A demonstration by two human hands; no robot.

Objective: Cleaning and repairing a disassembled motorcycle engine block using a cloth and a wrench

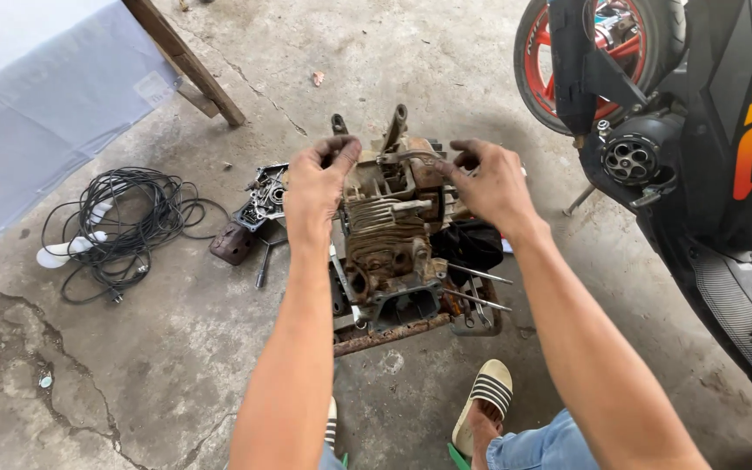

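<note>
A dirty, rusty small engine block with cooling fins stands on a rusty metal frame on the concrete floor. My left hand reaches over its upper left, fingers curled and pinched near the top of the engine. My right hand hovers over the upper right, fingers bent and pinched together near a thin part; whether they hold anything is unclear. Long studs stick out to the right of the engine.
An engine cover part and a small brown piece lie left of the engine. A coil of black cable lies further left. A black scooter with a red wheel stands at right. My striped sandal is below.
</note>
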